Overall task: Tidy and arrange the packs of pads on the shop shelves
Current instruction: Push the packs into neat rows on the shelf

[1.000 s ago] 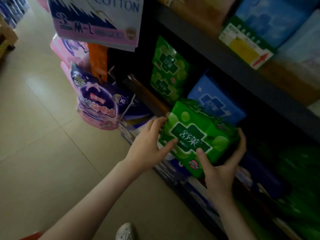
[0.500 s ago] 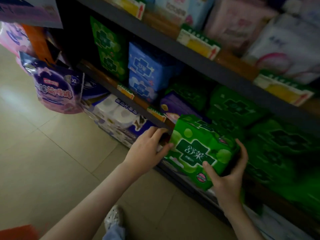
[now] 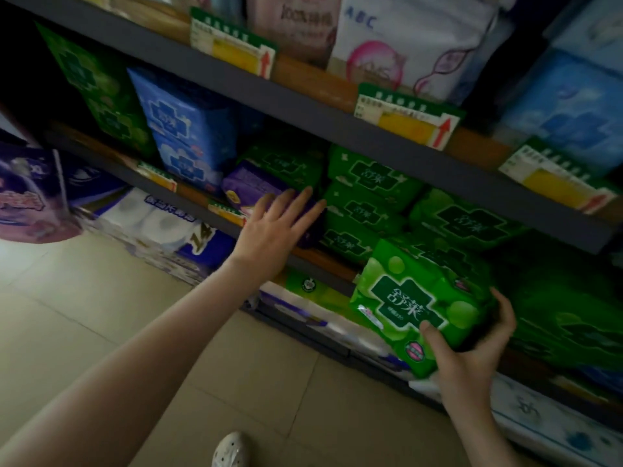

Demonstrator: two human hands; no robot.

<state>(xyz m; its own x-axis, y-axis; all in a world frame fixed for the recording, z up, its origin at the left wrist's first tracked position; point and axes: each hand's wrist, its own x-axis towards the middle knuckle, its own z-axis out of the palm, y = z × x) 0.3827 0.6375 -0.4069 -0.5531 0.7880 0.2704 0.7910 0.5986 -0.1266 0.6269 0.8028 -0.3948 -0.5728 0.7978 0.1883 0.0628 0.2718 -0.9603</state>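
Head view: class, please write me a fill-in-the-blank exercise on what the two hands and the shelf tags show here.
1. The right hand holds one pack of pads coloured ____.
2. The left hand, fingers straight, lies on a shelved pack coloured ____.
3. On the price tags, the red arrows point ____.
Missing words: green, purple, up.
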